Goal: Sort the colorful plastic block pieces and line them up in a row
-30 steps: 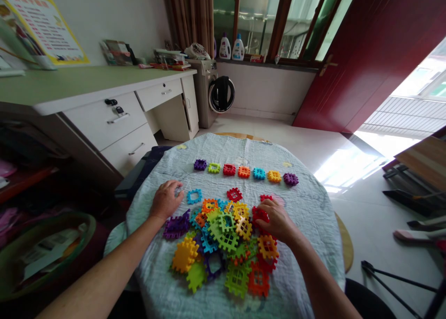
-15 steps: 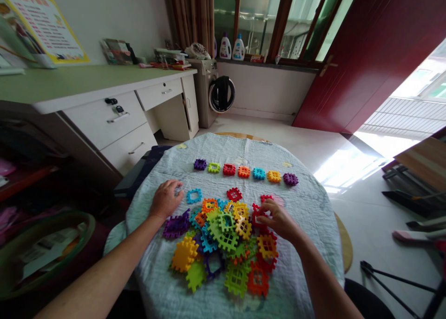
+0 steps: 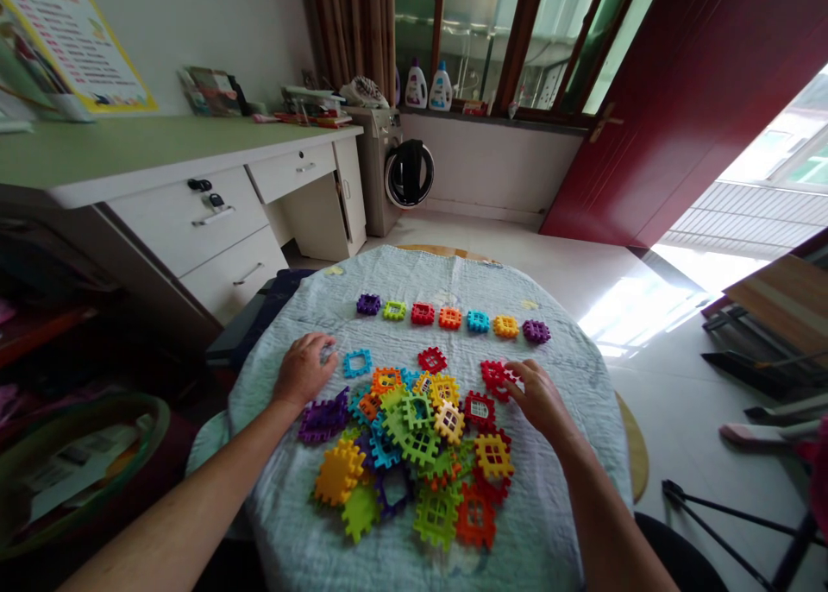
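**Light touch out on the edge!**

The right hand [image 3: 540,399] is spreading wide, its fingertips [image 3: 511,369] resting on a red interlocking plastic block [image 3: 495,378], nicely clear of its neighbours at the rim of the heap of blocks [image 3: 414,437]. The left hand [image 3: 303,370] is lying loosely curled and empty on the quilted cloth [image 3: 285,488], just beside a blue square block [image 3: 358,363]. A tidy row of small blocks [image 3: 453,318] is sitting beyond.

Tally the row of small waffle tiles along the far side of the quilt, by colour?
Purple tiles: 2
Lime green tile: 1
Red tile: 1
Orange tile: 1
Blue tile: 1
Yellow tile: 1
Total: 7
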Motion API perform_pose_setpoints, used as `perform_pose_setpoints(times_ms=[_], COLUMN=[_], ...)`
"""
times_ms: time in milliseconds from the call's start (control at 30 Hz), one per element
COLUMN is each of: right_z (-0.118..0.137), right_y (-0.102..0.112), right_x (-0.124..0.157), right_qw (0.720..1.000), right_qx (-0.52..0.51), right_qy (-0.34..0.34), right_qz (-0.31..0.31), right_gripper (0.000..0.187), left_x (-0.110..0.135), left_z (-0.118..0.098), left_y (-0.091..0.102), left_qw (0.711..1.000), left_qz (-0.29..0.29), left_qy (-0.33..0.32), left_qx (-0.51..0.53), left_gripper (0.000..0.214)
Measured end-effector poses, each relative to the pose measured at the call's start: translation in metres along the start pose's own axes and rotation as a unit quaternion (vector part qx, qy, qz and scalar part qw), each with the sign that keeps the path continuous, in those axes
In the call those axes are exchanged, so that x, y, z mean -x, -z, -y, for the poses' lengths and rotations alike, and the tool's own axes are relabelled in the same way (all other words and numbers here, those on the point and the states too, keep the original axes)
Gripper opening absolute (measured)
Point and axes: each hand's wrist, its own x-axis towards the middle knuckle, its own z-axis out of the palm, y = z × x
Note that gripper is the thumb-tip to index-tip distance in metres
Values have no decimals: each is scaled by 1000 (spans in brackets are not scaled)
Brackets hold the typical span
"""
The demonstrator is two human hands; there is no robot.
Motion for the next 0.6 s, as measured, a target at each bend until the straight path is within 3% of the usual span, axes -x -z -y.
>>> perform_pose_setpoints(times_ms=[100, 300, 600], right_z=[0, 9, 3], right_y=[-5, -8, -8], right_x=[4, 6, 2], right_qw=[999, 993, 997], right_qx=[50, 115, 55], right_qy=[5, -12, -36], right_qz=[-18, 7, 32], right_gripper=[34, 43, 35], left_x=[0, -1, 0], left_z=[0, 1, 3], left_y=[0, -1, -1], left_qw=[1000, 1000, 1000], left_qz=[2, 3, 0], left_qy=[-1, -1, -4], left_qx=[0, 1, -1], left_gripper=[24, 23, 24])
